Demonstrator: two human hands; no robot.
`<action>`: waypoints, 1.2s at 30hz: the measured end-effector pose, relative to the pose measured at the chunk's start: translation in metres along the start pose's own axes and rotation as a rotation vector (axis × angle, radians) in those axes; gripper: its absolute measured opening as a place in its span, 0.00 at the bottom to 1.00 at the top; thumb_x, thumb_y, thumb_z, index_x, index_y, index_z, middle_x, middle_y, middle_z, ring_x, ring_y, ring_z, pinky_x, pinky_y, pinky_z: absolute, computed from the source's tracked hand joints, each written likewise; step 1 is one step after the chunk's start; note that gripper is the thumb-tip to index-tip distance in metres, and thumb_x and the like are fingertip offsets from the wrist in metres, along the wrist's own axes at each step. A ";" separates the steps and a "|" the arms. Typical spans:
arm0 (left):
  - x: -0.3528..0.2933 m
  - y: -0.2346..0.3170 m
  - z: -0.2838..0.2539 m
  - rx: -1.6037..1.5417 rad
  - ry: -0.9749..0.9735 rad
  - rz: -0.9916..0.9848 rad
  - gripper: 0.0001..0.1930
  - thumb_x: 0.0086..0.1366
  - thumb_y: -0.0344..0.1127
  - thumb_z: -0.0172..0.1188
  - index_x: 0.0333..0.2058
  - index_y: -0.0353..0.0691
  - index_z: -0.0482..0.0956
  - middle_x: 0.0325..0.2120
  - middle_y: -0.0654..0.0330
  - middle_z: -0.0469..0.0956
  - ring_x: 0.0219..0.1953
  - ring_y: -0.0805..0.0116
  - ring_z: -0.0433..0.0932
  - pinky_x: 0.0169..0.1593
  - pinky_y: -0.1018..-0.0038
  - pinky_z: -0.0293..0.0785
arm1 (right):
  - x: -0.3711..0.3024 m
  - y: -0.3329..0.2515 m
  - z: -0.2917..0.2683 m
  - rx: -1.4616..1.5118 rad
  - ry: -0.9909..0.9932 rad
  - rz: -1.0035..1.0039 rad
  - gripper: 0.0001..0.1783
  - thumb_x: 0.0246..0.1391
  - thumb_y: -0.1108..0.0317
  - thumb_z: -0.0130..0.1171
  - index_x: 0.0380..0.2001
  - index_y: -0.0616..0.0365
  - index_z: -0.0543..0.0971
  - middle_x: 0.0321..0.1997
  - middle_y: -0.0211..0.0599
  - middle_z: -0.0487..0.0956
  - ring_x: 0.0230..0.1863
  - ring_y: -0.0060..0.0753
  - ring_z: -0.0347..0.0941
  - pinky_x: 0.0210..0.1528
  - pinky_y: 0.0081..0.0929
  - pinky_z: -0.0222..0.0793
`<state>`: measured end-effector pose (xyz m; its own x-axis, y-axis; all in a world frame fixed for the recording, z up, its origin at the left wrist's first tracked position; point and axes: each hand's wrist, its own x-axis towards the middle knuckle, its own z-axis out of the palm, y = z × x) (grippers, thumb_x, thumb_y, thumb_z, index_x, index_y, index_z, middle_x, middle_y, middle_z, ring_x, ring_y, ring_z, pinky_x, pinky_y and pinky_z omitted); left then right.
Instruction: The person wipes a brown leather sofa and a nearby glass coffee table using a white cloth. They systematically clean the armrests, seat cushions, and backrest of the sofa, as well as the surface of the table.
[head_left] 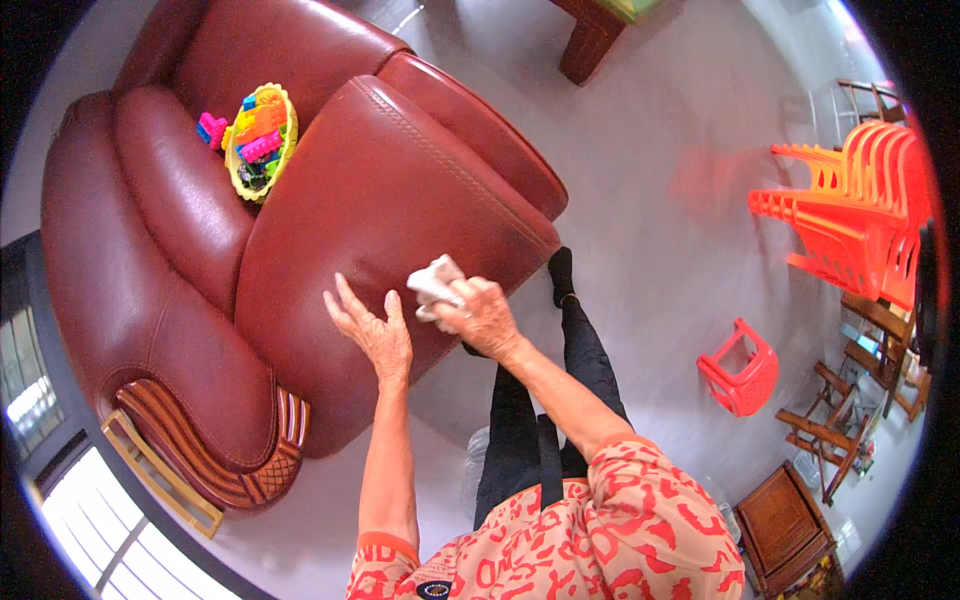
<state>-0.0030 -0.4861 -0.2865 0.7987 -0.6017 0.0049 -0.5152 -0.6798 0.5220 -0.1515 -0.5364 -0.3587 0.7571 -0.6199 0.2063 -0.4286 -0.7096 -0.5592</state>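
Right hand [485, 318] with white cloth [436, 282] near edge of maroon sofa [335, 220], floor [650, 200] beyond

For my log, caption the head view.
Right hand holding a white cloth, left hand open, by a maroon sofa bearing a basket of toy bricks.

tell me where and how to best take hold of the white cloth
Probably pinch the white cloth by its upper-left part, coming from the left, where the open left grip is: it looks crumpled and sticks out there, while the right grip covers its lower-right side.
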 end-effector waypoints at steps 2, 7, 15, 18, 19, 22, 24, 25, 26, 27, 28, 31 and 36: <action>-0.001 0.009 0.012 0.002 -0.082 0.032 0.43 0.57 0.37 0.64 0.68 0.49 0.49 0.66 0.39 0.42 0.68 0.39 0.43 0.68 0.49 0.43 | -0.020 0.039 0.015 0.139 0.158 0.161 0.22 0.42 0.64 0.67 0.43 0.38 0.73 0.49 0.38 0.69 0.49 0.44 0.67 0.48 0.40 0.67; -0.007 -0.001 0.017 0.166 -0.134 0.074 0.45 0.56 0.40 0.64 0.68 0.50 0.49 0.67 0.39 0.41 0.68 0.37 0.41 0.68 0.46 0.40 | -0.029 0.066 -0.010 0.091 0.371 0.367 0.22 0.39 0.70 0.69 0.40 0.49 0.73 0.47 0.47 0.72 0.51 0.51 0.68 0.50 0.43 0.70; -0.006 0.001 0.005 0.218 -0.223 0.085 0.49 0.54 0.40 0.66 0.69 0.49 0.45 0.68 0.43 0.37 0.69 0.37 0.39 0.68 0.45 0.41 | -0.004 0.117 -0.069 0.407 0.378 0.849 0.22 0.49 0.75 0.58 0.50 0.56 0.72 0.48 0.46 0.74 0.53 0.47 0.72 0.54 0.39 0.69; -0.008 0.006 0.013 0.256 -0.216 0.086 0.51 0.53 0.44 0.68 0.69 0.49 0.43 0.68 0.42 0.36 0.69 0.37 0.38 0.68 0.45 0.41 | 0.056 0.110 -0.088 0.489 0.398 0.554 0.25 0.48 0.78 0.56 0.53 0.53 0.72 0.48 0.46 0.74 0.51 0.53 0.71 0.54 0.41 0.67; -0.008 0.007 0.015 0.262 -0.205 0.092 0.51 0.53 0.44 0.68 0.69 0.49 0.43 0.68 0.42 0.36 0.69 0.37 0.38 0.67 0.45 0.41 | 0.063 0.114 -0.079 0.514 0.321 0.546 0.26 0.47 0.79 0.55 0.53 0.53 0.72 0.48 0.47 0.74 0.50 0.52 0.70 0.54 0.41 0.65; -0.009 0.007 0.018 0.258 -0.184 0.076 0.50 0.53 0.45 0.67 0.69 0.48 0.45 0.68 0.42 0.37 0.69 0.37 0.38 0.67 0.45 0.42 | 0.047 0.121 -0.090 0.380 0.181 0.380 0.25 0.47 0.79 0.54 0.52 0.52 0.73 0.47 0.47 0.74 0.50 0.52 0.70 0.54 0.40 0.65; -0.009 0.009 0.018 0.240 -0.149 0.050 0.49 0.53 0.46 0.67 0.68 0.47 0.46 0.68 0.42 0.38 0.69 0.37 0.39 0.67 0.45 0.41 | 0.023 0.129 -0.098 0.478 0.075 0.477 0.26 0.45 0.78 0.53 0.51 0.54 0.74 0.47 0.46 0.74 0.51 0.52 0.71 0.54 0.38 0.67; -0.008 0.010 0.019 0.229 -0.122 0.035 0.49 0.54 0.47 0.67 0.68 0.47 0.47 0.68 0.42 0.39 0.69 0.37 0.39 0.67 0.45 0.41 | 0.012 0.138 -0.106 0.467 -0.066 0.495 0.25 0.45 0.77 0.52 0.50 0.54 0.74 0.45 0.45 0.75 0.50 0.52 0.72 0.54 0.38 0.67; -0.006 0.014 0.021 0.213 -0.099 0.024 0.48 0.54 0.47 0.66 0.68 0.47 0.47 0.68 0.42 0.39 0.69 0.37 0.40 0.67 0.45 0.41 | 0.001 0.149 -0.109 0.422 -0.251 0.526 0.25 0.45 0.77 0.52 0.51 0.54 0.74 0.44 0.45 0.75 0.51 0.50 0.73 0.54 0.35 0.67; -0.004 0.017 0.024 0.213 -0.073 0.008 0.48 0.54 0.47 0.66 0.68 0.47 0.48 0.67 0.42 0.40 0.69 0.38 0.40 0.67 0.45 0.41 | 0.006 0.146 -0.113 0.453 -0.236 0.542 0.26 0.46 0.78 0.51 0.52 0.54 0.74 0.44 0.45 0.75 0.50 0.48 0.73 0.54 0.34 0.67; 0.000 0.020 0.027 0.214 -0.047 -0.008 0.47 0.54 0.47 0.66 0.68 0.47 0.49 0.67 0.42 0.41 0.69 0.38 0.40 0.67 0.45 0.41 | 0.014 0.145 -0.116 0.484 -0.223 0.557 0.26 0.46 0.78 0.51 0.52 0.54 0.74 0.43 0.45 0.75 0.50 0.46 0.74 0.54 0.33 0.68; 0.019 0.035 0.035 0.201 -0.008 -0.008 0.46 0.55 0.47 0.65 0.67 0.47 0.50 0.67 0.43 0.41 0.69 0.40 0.41 0.67 0.45 0.41 | 0.071 0.132 -0.117 0.524 0.120 0.499 0.26 0.43 0.75 0.59 0.50 0.54 0.74 0.44 0.45 0.76 0.47 0.51 0.71 0.51 0.40 0.67; 0.053 0.064 0.048 0.180 0.008 0.027 0.43 0.58 0.46 0.64 0.67 0.47 0.50 0.67 0.43 0.42 0.69 0.43 0.41 0.68 0.48 0.39 | 0.101 0.117 -0.091 0.459 0.144 0.413 0.18 0.49 0.76 0.58 0.46 0.54 0.75 0.47 0.40 0.78 0.48 0.46 0.71 0.52 0.37 0.66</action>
<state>-0.0081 -0.5813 -0.2937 0.7861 -0.6176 0.0236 -0.5829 -0.7283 0.3602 -0.1700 -0.7120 -0.3306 0.4870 -0.8733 -0.0118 -0.3920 -0.2064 -0.8965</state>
